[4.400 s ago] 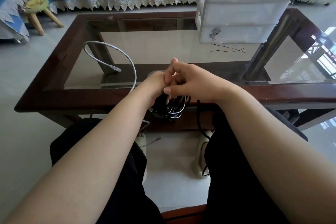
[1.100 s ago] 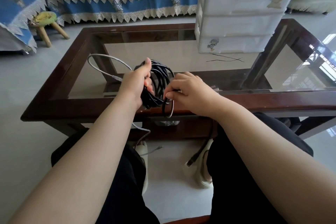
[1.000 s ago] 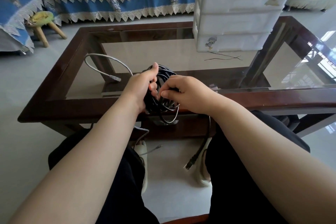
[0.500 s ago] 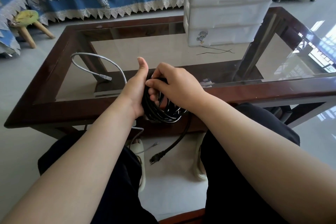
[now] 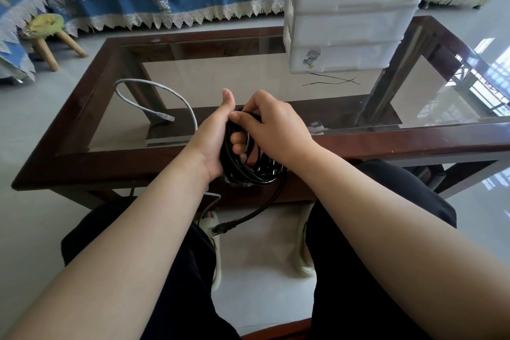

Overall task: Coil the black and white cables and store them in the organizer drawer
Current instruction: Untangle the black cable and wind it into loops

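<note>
Black cable [image 5: 249,171] nearly coiled
Left hand [image 5: 211,138] grips coil, right hand [image 5: 276,130] pinches top loop; cable's light, springy — hold bundle mid, tail w/ plug [image 5: 220,228] dangles.

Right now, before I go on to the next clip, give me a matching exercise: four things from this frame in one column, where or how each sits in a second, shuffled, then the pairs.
Things:
1. black cable
2. white cable
3. organizer
4. stool

Places or states:
A. stands on the floor by the blue sofa cover
B. coiled, gripped in the left hand, the right hand on it too
C. lies in a loose loop on the glass table
D. stands on the table's far right, drawers closed

Pairs: 1-B, 2-C, 3-D, 4-A
</note>
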A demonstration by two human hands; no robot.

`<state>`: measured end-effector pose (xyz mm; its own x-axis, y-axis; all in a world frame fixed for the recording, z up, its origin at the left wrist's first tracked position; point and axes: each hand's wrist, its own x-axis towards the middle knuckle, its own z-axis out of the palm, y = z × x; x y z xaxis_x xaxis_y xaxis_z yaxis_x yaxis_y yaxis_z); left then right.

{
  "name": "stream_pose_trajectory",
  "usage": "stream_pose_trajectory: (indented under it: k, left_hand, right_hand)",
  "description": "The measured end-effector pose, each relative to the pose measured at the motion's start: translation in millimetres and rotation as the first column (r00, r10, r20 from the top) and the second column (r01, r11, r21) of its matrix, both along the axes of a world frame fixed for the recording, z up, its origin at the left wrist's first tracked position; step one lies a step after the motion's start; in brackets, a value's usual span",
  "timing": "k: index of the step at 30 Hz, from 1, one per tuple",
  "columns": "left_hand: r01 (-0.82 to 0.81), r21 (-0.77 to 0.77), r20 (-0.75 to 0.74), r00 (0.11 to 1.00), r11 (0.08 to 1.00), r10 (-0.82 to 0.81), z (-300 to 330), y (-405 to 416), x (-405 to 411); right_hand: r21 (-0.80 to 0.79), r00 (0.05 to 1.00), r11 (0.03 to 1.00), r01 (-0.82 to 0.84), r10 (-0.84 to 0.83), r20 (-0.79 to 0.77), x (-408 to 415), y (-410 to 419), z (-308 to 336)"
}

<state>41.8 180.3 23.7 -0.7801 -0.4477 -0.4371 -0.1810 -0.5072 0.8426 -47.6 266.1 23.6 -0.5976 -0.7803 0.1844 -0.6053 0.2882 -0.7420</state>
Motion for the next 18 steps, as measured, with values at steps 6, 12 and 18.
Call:
stream_pose_trajectory:
  k: [6,12,18]
  left_hand:
    - [0.119,-0.198,0.031,0.993,0.973,-0.115,6,-1,5]
    - [0.211,-0.377,0.058,0.977,0.902,-0.204,2,-20,10]
    - [0.266,-0.289,-0.014,0.959,0.920,-0.282,3,-25,10]
  right_hand:
    - [-0.037,0.995,0.999,0.015,-0.011,0.101,-5,2,6]
    - [-0.119,0.772,0.958,-0.259,0.280,0.570,-35,16,12]
    - [-0.207,0.839,0.971,-0.121,0.212,0.501,-59,18,8]
